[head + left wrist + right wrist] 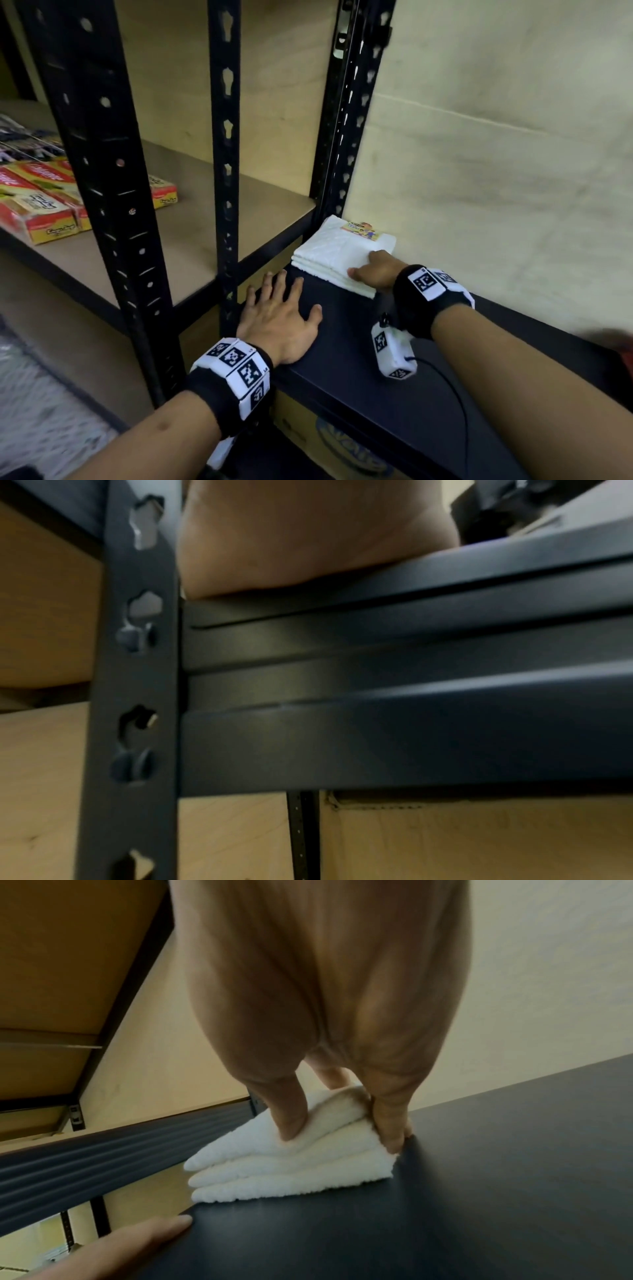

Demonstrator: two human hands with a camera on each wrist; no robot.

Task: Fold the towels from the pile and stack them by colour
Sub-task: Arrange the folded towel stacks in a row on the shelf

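Pressing down on a folded white towel, our right hand steadies the stack where it sits at the far end of the dark desk, tucked against the cream wall and just beside the black shelving upright. The right wrist view shows the thumb on the upper fold and the fingers curled down round the towel's near corner, so the hand is clamped on the cloth, likely squaring the layers or holding them from springing open. Three rounded folds show along the open edge, and a small printed label lies on top near the wall.

Our left hand lies flat on the desk close to the towel but apart from it, fingers spread and straight, holding nothing; we judge it is bracing us at the edge. The left wrist view shows only the heel of that hand on the desk rim.

Red and yellow boxes sit on the wooden shelf to the left. No pile and no towels of another colour appear in these views, so how much remains we cannot tell.
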